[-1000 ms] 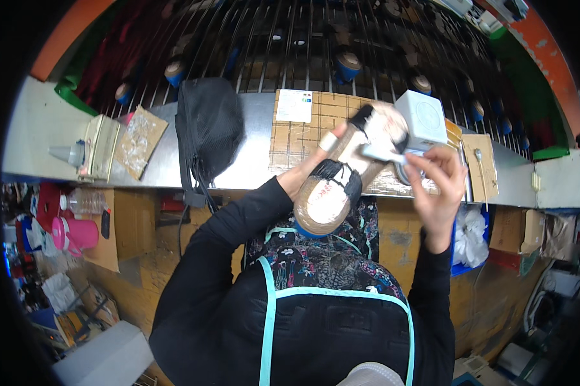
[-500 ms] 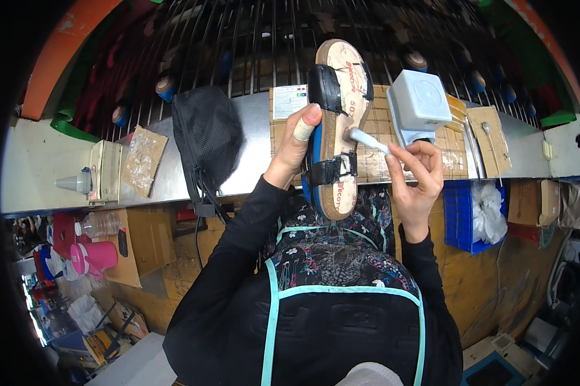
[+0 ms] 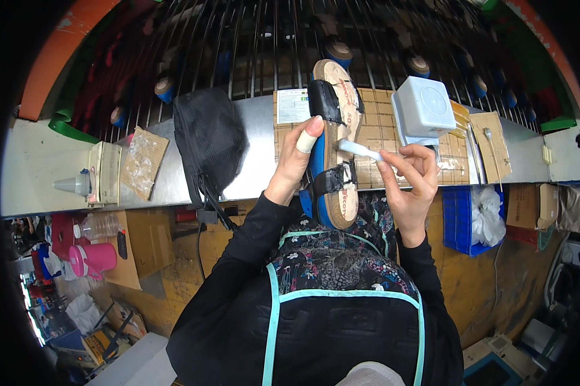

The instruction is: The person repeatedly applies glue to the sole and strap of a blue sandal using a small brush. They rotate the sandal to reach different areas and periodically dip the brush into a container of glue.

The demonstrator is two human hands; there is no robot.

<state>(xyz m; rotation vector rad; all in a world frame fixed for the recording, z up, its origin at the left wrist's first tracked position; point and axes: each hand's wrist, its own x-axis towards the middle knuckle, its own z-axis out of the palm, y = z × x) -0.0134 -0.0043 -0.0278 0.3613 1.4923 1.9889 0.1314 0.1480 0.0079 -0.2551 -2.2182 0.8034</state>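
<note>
One metal bench (image 3: 257, 145) is occupied left of centre by a black bag (image 3: 211, 135). A sandal (image 3: 331, 149) on a blue form (image 3: 318, 157) is held over the front edge, both straps in place; it is gripped by the closed left hand (image 3: 294, 159). A pale brush (image 3: 363, 151) is pinched in the right hand (image 3: 411, 183), its tip at the sole's middle. How much is brushed or left cannot be told.

At the near edge of the table (image 3: 257, 138), the left hand (image 3: 293, 157) is closed, its banded thumb (image 3: 313, 125) pointing away from the body. The right hand (image 3: 411, 183), level with that edge, pinches with thumb and fingers (image 3: 402, 165). Both sleeved forearms (image 3: 248, 235) reach tableward.
</note>
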